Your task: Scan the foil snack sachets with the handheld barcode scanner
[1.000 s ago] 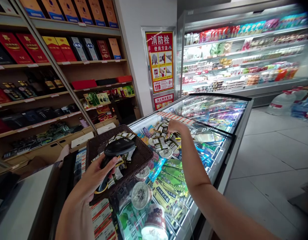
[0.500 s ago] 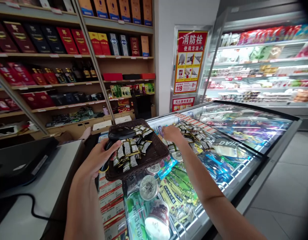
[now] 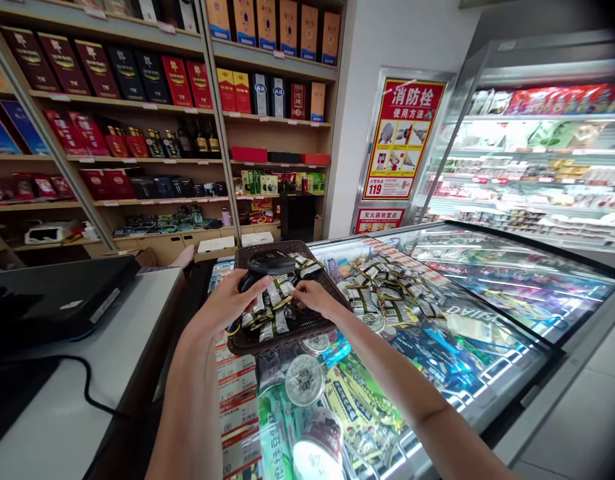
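Note:
My left hand [image 3: 233, 299] is wrapped round the handle of a black handheld barcode scanner [image 3: 271, 262], its head above a dark woven basket [image 3: 312, 327]. Inside the basket lie several small silver, black and gold snack packets [image 3: 274, 325]. My right hand [image 3: 313, 297] reaches over the basket's right side, fingers pinched on a small packet among the others; the fingertips are partly hidden. To its right, a loose heap of matching packets [image 3: 394, 287] lies on the glass lid of a chest freezer [image 3: 467, 327].
Under the glass are ice creams and a round tub [image 3: 304, 380]. Price labels [image 3: 237, 407] line the freezer's left edge. Left of it stands a white counter [image 3: 137, 340] with a black device [image 3: 62, 300] and a cable [image 3: 87, 383]. Shelves of boxed bottles [image 3: 152, 77] stand behind.
My right hand has moved left from the packet heap on the freezer to the basket. The scanner stays in my left hand above the basket. The view has shifted left.

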Tool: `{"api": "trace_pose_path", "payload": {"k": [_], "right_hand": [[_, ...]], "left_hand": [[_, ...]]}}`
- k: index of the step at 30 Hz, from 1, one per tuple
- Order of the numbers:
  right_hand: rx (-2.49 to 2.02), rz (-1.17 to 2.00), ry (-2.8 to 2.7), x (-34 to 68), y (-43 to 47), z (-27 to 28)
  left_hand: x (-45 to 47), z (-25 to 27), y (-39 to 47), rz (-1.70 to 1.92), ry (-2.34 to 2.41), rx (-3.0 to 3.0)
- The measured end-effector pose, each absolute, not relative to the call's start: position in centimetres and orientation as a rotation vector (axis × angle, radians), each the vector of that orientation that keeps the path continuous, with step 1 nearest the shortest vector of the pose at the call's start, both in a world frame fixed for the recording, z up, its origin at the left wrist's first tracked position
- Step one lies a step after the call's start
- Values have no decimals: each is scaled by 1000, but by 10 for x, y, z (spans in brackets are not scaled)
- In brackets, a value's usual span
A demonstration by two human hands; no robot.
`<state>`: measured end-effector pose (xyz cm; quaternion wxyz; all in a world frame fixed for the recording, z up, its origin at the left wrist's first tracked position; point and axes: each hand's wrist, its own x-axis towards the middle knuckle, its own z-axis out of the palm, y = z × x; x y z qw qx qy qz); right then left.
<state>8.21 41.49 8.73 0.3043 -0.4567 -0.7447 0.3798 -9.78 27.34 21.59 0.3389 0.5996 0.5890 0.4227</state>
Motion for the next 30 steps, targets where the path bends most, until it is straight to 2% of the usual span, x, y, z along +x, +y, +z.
{"api": "trace_pose_path", "payload": {"k": [7,19,30], "right_hand": [[-1251,872,-1493,135,438,124],[-1029,1101,-1566,230,431,170],[-847,1197,-1566,240,428,177]], "left_hand": [[-89,218,273,1015,1526,1594],[-42,200,290,941,1444,1732],[-19,196,284,1032,1387,1797]]}}
